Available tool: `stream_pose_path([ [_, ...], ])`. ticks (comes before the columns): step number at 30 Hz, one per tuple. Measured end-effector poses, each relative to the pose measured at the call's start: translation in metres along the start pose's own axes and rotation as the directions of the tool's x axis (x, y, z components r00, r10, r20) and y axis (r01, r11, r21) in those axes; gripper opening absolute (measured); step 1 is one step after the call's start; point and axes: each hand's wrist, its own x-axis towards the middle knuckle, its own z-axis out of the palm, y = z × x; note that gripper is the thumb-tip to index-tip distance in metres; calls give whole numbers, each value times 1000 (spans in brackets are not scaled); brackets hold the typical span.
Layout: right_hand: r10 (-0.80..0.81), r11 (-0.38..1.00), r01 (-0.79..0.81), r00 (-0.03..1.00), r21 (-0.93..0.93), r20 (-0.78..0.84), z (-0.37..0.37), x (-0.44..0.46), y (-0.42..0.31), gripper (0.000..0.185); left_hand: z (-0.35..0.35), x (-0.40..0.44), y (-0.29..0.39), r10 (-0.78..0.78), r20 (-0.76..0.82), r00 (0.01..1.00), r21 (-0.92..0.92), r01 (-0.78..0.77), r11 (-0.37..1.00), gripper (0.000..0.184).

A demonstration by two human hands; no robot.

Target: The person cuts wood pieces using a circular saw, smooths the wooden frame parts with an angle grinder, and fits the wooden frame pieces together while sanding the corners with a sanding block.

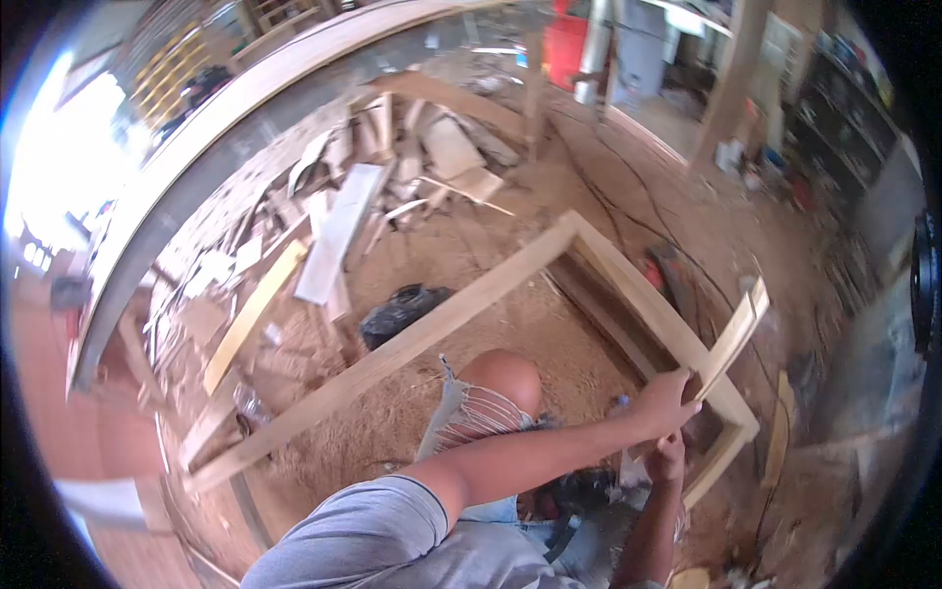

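A large rectangular wooden frame (412, 339) lies at a slant around my knees. My left hand (669, 402) reaches across to its right corner, with the fingers closed on a short pale wood strip (736, 329). The strip points up and to the right, over the frame's right-hand beam. Just below is my right hand (667, 456), also closed, close to the strip's lower end. What it grips is too small and blurred to make out.
Wood offcuts (339, 236) are piled on the sawdust-covered floor, beside a black bag (400, 312). A long beam (196, 162) crosses the upper left. Cables (638, 187) run across the floor at the right, near a red bin (565, 49) and wooden posts.
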Motion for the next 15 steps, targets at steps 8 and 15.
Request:
stream_pose_path([
  [8,172,985,-161,959,-64,224,7,24,50,69,-21,-41,-12,-84,-95,992,208,102,973,29],
  [15,264,956,-223,936,-190,232,6,25,51,60,26,-49,-30,-3,-157,988,289,49,956,29],
])
